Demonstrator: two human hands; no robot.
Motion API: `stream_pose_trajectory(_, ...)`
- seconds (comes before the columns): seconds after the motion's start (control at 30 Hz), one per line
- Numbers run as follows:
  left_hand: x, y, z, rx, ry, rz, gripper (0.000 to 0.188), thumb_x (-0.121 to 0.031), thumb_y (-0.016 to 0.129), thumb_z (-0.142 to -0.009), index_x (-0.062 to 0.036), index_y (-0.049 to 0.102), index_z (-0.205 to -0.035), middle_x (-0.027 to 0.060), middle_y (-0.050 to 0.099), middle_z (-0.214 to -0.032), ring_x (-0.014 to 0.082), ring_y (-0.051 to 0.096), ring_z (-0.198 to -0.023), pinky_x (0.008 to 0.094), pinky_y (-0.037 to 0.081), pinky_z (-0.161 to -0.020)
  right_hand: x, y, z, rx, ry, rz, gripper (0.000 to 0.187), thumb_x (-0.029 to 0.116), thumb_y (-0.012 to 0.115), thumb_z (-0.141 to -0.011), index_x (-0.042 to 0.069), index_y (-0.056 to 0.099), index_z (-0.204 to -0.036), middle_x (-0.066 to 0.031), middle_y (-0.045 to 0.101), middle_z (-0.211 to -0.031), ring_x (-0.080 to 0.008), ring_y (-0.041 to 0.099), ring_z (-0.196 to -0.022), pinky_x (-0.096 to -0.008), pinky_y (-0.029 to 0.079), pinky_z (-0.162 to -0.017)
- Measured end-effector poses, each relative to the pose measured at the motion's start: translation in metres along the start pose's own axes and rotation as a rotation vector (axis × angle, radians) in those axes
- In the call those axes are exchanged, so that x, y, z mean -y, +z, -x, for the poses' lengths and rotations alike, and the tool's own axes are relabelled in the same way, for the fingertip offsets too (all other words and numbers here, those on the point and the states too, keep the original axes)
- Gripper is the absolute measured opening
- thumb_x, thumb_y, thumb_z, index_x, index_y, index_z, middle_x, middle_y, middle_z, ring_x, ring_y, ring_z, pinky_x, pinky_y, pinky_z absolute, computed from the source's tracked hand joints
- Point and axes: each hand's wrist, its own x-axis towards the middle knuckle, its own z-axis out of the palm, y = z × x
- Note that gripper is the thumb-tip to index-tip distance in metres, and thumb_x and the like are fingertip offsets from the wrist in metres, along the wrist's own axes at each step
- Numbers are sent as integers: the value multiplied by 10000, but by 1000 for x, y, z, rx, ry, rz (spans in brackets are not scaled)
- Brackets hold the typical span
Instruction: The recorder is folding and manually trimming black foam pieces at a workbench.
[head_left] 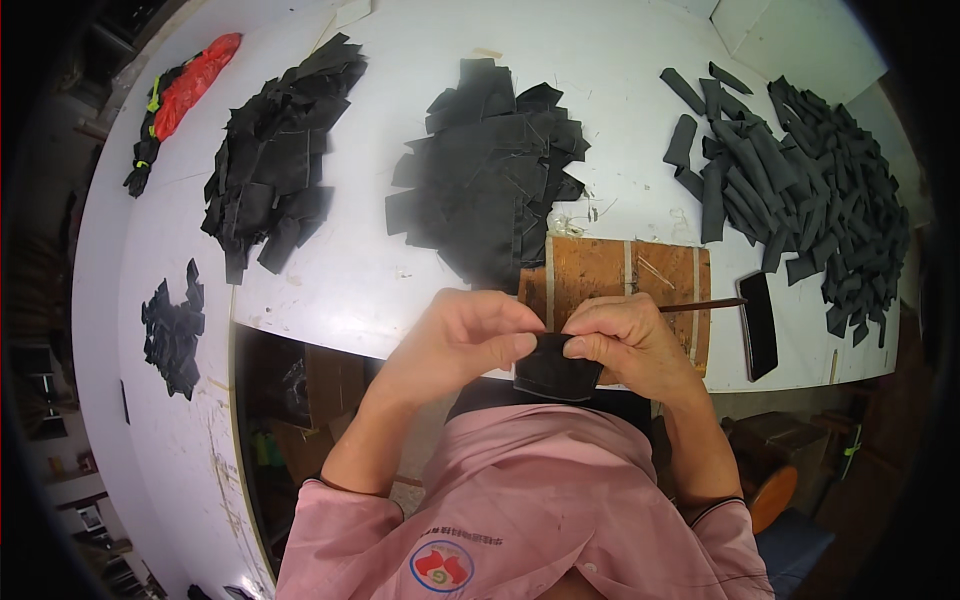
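Observation:
Between my two hands hangs a small black fabric piece (556, 370), pinched along its top edge just in front of the table's near edge. My left hand (467, 338) grips its upper left corner between thumb and forefinger. At the upper right corner, my right hand (625, 338) has thumb and curled fingers closed on the same piece. A thin dark stick (703, 305) juts out to the right from behind my right hand; whether that hand holds it too is hidden. Behind both hands lies a worn brown board (590, 275) with pale strips across it.
A big pile of flat black fabric pieces (480, 170) lies beyond the board, with a second pile (275, 150) to its left and a small one (174, 330) at far left. Dark rolled pieces (800, 180) heap at right. A phone (759, 326) lies near the front edge; a red bag (198, 85) sits far left.

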Motion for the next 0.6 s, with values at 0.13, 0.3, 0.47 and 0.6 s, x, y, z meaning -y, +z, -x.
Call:
stream_pose_trajectory(0.13, 4, 0, -2, -2, 14, -258, 65, 10, 600, -760, 13, 607, -825, 2, 585, -695, 28, 509, -602, 161, 407, -534, -5, 4, -3, 40, -119, 208, 118, 54, 631, -701, -28, 586, -771, -76, 547, -673, -178, 521, -612, -275, 409, -558)
stream_pose_trajectory(0.3, 23, 17, 1, -320, 141, -259, 19, 26, 573, -774, 16, 587, -784, -6, 566, -671, 17, 490, -596, 165, 403, -510, 8, 32, -3, -613, -359, 746, 162, 66, 659, -670, -23, 579, -779, -89, 546, -715, -239, 531, -663, -321, 428, -602)
stream_pose_trajectory(0.47, 47, 45, 3, -562, 490, -437, 52, 26, 588, -761, 21, 578, -812, 20, 588, -664, 28, 491, -515, 156, 391, -436, -5, 43, 5, -454, -207, 242, 144, 53, 659, -672, -10, 585, -777, -98, 528, -699, -218, 539, -584, -293, 438, -530)
stream_pose_trajectory(0.6, 53, 50, -3, -765, 591, -589, 100, 43, 604, -735, 22, 571, -827, 31, 577, -634, 32, 472, -462, 162, 383, -414, -16, 46, 0, -540, -317, 503, 98, 7, 618, -680, -9, 583, -770, -103, 529, -700, -218, 553, -590, -291, 439, -522)
